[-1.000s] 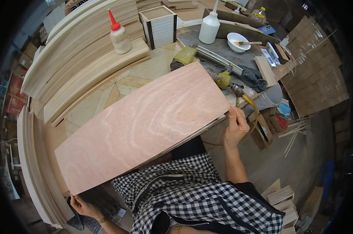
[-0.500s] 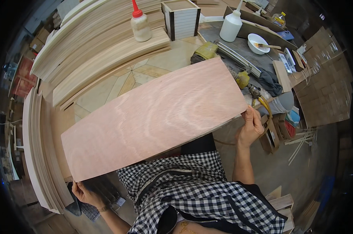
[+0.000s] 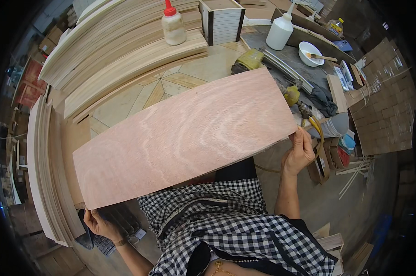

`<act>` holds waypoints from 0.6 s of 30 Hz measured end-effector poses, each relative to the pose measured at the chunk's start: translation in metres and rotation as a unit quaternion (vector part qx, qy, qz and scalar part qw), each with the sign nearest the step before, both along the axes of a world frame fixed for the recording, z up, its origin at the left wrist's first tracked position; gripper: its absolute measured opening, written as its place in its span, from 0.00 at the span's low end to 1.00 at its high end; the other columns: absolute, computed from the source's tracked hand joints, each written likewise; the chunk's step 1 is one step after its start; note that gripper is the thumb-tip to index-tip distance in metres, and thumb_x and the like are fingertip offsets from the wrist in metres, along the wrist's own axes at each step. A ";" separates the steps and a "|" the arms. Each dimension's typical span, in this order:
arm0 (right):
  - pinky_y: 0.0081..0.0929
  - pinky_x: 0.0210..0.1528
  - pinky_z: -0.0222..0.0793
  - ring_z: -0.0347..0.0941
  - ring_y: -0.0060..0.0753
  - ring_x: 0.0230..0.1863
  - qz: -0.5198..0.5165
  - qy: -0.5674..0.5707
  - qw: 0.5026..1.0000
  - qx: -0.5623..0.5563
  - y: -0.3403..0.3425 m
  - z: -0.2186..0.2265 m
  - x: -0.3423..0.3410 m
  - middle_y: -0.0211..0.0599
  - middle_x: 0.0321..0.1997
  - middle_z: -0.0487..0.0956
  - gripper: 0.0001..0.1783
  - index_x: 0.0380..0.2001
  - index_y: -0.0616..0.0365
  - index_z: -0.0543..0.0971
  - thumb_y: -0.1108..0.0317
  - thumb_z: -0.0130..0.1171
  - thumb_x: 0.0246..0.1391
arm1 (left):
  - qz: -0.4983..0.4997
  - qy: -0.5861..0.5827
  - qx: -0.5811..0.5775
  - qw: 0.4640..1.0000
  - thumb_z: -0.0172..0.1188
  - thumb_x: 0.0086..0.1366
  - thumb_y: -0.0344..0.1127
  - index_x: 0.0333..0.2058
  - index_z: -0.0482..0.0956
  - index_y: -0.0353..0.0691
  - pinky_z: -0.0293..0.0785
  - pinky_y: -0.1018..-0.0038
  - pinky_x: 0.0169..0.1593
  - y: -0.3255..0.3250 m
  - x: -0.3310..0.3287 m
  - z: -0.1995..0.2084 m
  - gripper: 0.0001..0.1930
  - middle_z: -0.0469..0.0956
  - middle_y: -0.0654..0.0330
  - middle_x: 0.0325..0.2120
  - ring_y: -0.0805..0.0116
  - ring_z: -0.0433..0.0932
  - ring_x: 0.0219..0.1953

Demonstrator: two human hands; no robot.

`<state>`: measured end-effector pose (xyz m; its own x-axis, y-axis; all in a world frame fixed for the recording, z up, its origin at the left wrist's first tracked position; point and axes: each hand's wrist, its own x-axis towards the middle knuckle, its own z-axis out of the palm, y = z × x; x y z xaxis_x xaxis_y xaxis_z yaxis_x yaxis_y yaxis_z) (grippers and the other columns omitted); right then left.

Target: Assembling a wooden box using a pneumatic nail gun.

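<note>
1. The board [image 3: 185,142], a long pinkish sheet of wood, lies over the near part of the surface [image 3: 129,103], slanting up toward the right, its near edge just beyond the person's checked apron [image 3: 208,209]. That nearness probably lets both arms reach its ends without stretching.
2. The left hand [image 3: 100,226] is nearly closed, pinching the near left corner between thumb and fingers; holding only the tip seems to leave the face bare.
3. The right hand [image 3: 300,152] pinches the near right corner, its other fingers curled in. With the hands so far apart, the grip likely gives good control of the board's angle.
4. A thinner edge shows beneath the board's near side; I cannot tell whether it is a second sheet.
5. The bottle with a red cap [image 3: 173,30] stands upright on a stack of strips [image 3: 139,69], beyond the board, perhaps to keep it handy yet clear of the work.
6. The white bottle [image 3: 280,32] also stands upright, spout up, presumably against leaking.
7. The brush [image 3: 325,57] rests in the bowl [image 3: 309,61], handle over the rim, which should keep its grip clean.
8. The yellow-green tool [image 3: 247,62] lies partly hidden behind the board's far right corner, apparently set within the right arm's reach.
</note>
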<state>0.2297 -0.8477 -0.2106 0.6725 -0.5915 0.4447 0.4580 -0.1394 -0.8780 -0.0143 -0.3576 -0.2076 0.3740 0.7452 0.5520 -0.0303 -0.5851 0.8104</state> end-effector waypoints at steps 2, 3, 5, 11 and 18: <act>0.17 0.37 0.71 0.74 0.21 0.35 0.009 0.000 1.000 0.015 -0.002 -0.002 0.000 0.38 0.39 0.81 0.07 0.37 0.69 0.83 0.77 0.62 0.56 | -0.004 0.000 -0.004 1.000 0.55 0.69 0.30 0.48 0.75 0.34 0.70 0.77 0.52 0.000 0.000 0.001 0.11 0.77 0.60 0.42 0.75 0.73 0.44; 0.19 0.38 0.73 0.75 0.23 0.36 0.001 0.005 1.000 -0.013 -0.003 -0.003 0.000 0.39 0.40 0.80 0.08 0.38 0.70 0.82 0.75 0.60 0.57 | -0.005 -0.004 -0.007 1.000 0.55 0.69 0.30 0.48 0.75 0.34 0.70 0.77 0.52 -0.001 0.000 0.000 0.11 0.77 0.60 0.42 0.74 0.73 0.44; 0.23 0.42 0.76 0.76 0.27 0.39 0.001 0.018 0.999 -0.040 -0.005 -0.004 -0.001 0.40 0.42 0.79 0.11 0.40 0.71 0.81 0.73 0.58 0.60 | -0.005 -0.007 -0.011 1.000 0.55 0.69 0.30 0.48 0.75 0.33 0.70 0.77 0.53 0.000 0.000 0.000 0.11 0.77 0.60 0.43 0.74 0.74 0.45; 0.18 0.37 0.71 0.74 0.22 0.35 0.002 0.007 1.000 0.003 -0.002 -0.001 -0.001 0.38 0.39 0.80 0.08 0.38 0.70 0.82 0.76 0.62 0.56 | -0.004 -0.005 -0.005 1.000 0.55 0.69 0.29 0.49 0.75 0.33 0.70 0.76 0.53 0.004 -0.004 -0.003 0.11 0.77 0.59 0.43 0.74 0.74 0.45; 0.20 0.39 0.74 0.75 0.24 0.37 0.023 0.031 0.999 0.000 -0.005 0.004 -0.003 0.39 0.39 0.80 0.08 0.38 0.70 0.82 0.76 0.61 0.57 | 0.007 -0.004 -0.050 0.999 0.54 0.71 0.34 0.46 0.76 0.33 0.70 0.77 0.51 -0.009 0.006 0.007 0.11 0.77 0.61 0.40 0.75 0.73 0.43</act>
<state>0.2266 -0.8524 -0.2067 0.7255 -0.5586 0.4020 0.4095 -0.1192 -0.9045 -0.0087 -0.3662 -0.2010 0.3592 0.8022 0.4770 -0.0283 -0.5015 0.8647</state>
